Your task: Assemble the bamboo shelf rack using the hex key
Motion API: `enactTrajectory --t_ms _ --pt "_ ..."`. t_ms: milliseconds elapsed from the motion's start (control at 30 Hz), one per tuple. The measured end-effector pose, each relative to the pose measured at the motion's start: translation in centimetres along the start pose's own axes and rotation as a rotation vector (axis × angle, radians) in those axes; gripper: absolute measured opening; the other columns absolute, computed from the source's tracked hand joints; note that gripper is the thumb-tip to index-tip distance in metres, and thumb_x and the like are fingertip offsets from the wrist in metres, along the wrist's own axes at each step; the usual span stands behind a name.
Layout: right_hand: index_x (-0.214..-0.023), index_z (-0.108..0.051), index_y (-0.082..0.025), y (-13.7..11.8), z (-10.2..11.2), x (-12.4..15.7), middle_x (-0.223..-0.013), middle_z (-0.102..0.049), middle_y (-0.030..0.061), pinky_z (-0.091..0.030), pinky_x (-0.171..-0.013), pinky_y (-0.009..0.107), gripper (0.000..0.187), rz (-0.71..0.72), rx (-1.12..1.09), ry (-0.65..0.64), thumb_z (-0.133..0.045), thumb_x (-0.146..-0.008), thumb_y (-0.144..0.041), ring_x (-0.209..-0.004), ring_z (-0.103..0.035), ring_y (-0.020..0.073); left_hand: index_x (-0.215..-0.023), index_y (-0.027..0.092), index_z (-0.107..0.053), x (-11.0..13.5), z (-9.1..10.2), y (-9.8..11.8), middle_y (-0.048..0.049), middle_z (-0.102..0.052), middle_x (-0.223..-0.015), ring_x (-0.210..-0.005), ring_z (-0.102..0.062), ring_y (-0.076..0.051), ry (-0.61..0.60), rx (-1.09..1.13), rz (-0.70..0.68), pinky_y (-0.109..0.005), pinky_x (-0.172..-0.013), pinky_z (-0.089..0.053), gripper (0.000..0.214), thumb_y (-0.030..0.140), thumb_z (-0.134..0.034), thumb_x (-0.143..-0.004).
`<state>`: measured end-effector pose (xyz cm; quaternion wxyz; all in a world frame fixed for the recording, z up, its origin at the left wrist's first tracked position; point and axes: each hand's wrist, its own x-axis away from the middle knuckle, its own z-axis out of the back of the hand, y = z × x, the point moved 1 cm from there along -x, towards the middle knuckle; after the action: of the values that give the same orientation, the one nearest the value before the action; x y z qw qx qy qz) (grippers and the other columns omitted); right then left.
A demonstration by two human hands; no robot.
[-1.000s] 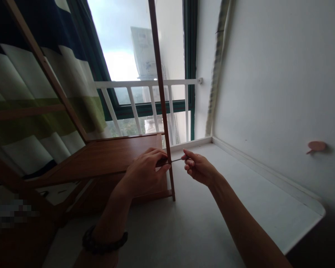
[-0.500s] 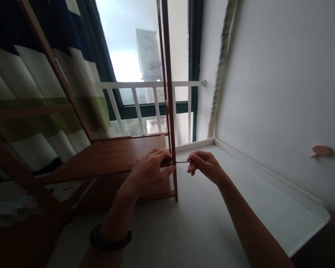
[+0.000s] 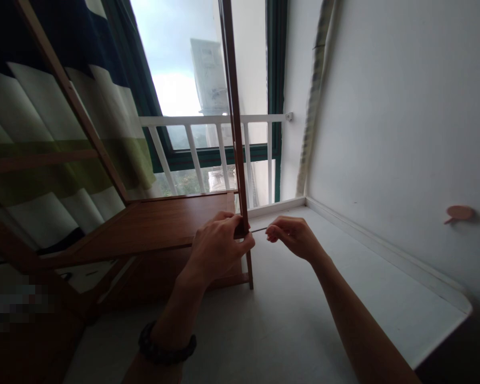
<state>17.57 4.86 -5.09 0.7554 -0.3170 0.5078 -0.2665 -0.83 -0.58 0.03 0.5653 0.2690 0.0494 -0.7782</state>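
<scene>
My left hand (image 3: 220,248) is closed round the corner where a brown wooden shelf board (image 3: 172,218) meets an upright post (image 3: 240,165). Its thumb presses the post's near side, and a dark bracelet (image 3: 167,344) circles the wrist. To the right of the post, my right hand (image 3: 294,234) pinches a thin metal rod (image 3: 258,230) that looks like a hex key. The rod's far end reaches the post at board height, beside my left fingertips. The end inside my right fingers is hidden.
The wooden rack stands on a white surface (image 3: 296,320) with a raised rim. Behind are a white railing (image 3: 212,120), a window and a striped curtain (image 3: 64,114). A white wall (image 3: 396,106) with a small pink hook (image 3: 460,213) rises on the right.
My right hand has turned at the wrist with its fingers curling round, still on the rod. My left hand has shifted slightly right along the post; the view has moved a little.
</scene>
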Motion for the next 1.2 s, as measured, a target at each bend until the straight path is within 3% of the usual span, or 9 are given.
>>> enactTrajectory --t_ms 133,333,500,667,800,867,1000,1133,1200 --pt "-0.069 -0.063 -0.013 -0.6 -0.5 0.1 -0.057 -0.061 0.0022 -0.049 -0.051 0.023 0.035 -0.097 0.006 -0.051 -0.052 -0.08 -0.044 -0.052 -0.059 0.0107 -0.086 0.022 -0.063 -0.1 0.0 -0.1 -0.0024 -0.06 -0.1 -0.073 -0.059 -0.016 0.006 0.001 0.011 -0.03 -0.068 -0.043 0.025 0.041 -0.047 -0.078" --pt "-0.055 -0.046 -0.015 -1.2 -1.5 0.1 -0.038 -0.039 -0.0065 -0.031 -0.034 0.017 0.043 -0.364 -0.33 -0.198 -0.045 -0.083 -0.047 -0.033 -0.047 0.0071 -0.085 0.023 -0.062 -0.1 -0.1 0.0 -0.0015 -0.061 -0.095 -0.072 -0.059 -0.016 0.013 -0.01 0.042 -0.03 -0.067 -0.041 0.024 0.041 -0.048 -0.076" --pt "-0.081 -0.057 -0.014 -1.6 -1.6 0.0 -0.049 -0.05 -0.0052 -0.034 -0.037 0.016 0.032 -0.217 -0.153 -0.151 -0.046 -0.084 -0.045 -0.04 -0.048 0.006 -0.08 0.021 -0.061 0.0 -0.6 0.5 -0.0029 -0.061 -0.087 -0.067 -0.057 -0.017 0.087 -0.101 0.064 -0.031 -0.063 -0.039 0.024 0.04 -0.047 -0.076" --pt "-0.077 -0.061 -0.014 -2.2 -1.8 0.0 -0.048 -0.051 -0.0037 -0.039 -0.046 0.018 0.031 -0.049 0.116 -0.104 -0.048 -0.084 -0.041 -0.042 -0.049 0.0057 -0.079 0.021 -0.06 0.0 -0.8 0.7 -0.0021 -0.06 -0.083 -0.065 -0.056 -0.017 0.127 -0.126 0.056 -0.031 -0.062 -0.039 0.021 0.039 -0.048 -0.077" --pt "-0.075 -0.062 -0.014 -1.8 -1.3 0.1 -0.048 -0.054 -0.0023 -0.039 -0.046 0.019 0.032 -0.028 0.089 -0.088 -0.048 -0.084 -0.042 -0.044 -0.049 0.0069 -0.08 0.02 -0.06 0.0 -0.7 1.0 -0.003 -0.06 -0.084 -0.065 -0.057 -0.018 0.1 -0.111 0.069 -0.031 -0.063 -0.041 0.022 0.039 -0.048 -0.077" --pt "-0.074 -0.061 -0.015 -1.2 -0.2 0.2 -0.048 -0.054 -0.0021 -0.04 -0.046 0.02 0.031 -0.047 -0.015 0.002 -0.049 -0.083 -0.043 -0.044 -0.05 0.0078 -0.08 0.02 -0.06 -0.1 -0.7 1.1 -0.0039 -0.06 -0.085 -0.066 -0.057 -0.018 0.1 -0.119 0.093 -0.032 -0.064 -0.042 0.022 0.037 -0.048 -0.077" --pt "-0.072 -0.057 -0.016 0.2 2.3 0.2 -0.045 -0.049 -0.0038 -0.042 -0.045 0.022 0.029 -0.034 -0.218 0.37 -0.052 -0.082 -0.042 -0.042 -0.048 0.0079 -0.08 0.019 -0.06 -0.2 -0.6 1.1 -0.0049 -0.06 -0.088 -0.066 -0.058 -0.018 0.084 -0.114 0.105 -0.033 -0.066 -0.043 0.022 0.035 -0.045 -0.078" --pt "-0.082 -0.057 -0.014 1.1 1.2 -0.3 -0.059 -0.057 -0.0004 -0.046 -0.045 0.023 0.032 -0.173 -0.339 0.131 -0.053 -0.079 -0.045 -0.05 -0.056 0.01 -0.082 0.02 -0.06 0.0 -0.6 0.7 -0.0046 -0.061 -0.089 -0.068 -0.059 -0.019 0.069 -0.092 0.081 -0.035 -0.068 -0.043 0.024 0.038 -0.044 -0.079" --pt "-0.084 -0.052 -0.015 1.3 0.1 -0.4 -0.063 -0.059 -0.0001 -0.048 -0.046 0.024 0.032 -0.237 -0.383 0.093 -0.052 -0.079 -0.047 -0.052 -0.059 0.0114 -0.085 0.02 -0.06 0.2 -0.3 0.5 -0.0047 -0.061 -0.092 -0.072 -0.06 -0.019 0.049 -0.039 0.058 -0.035 -0.071 -0.044 0.025 0.038 -0.043 -0.08"
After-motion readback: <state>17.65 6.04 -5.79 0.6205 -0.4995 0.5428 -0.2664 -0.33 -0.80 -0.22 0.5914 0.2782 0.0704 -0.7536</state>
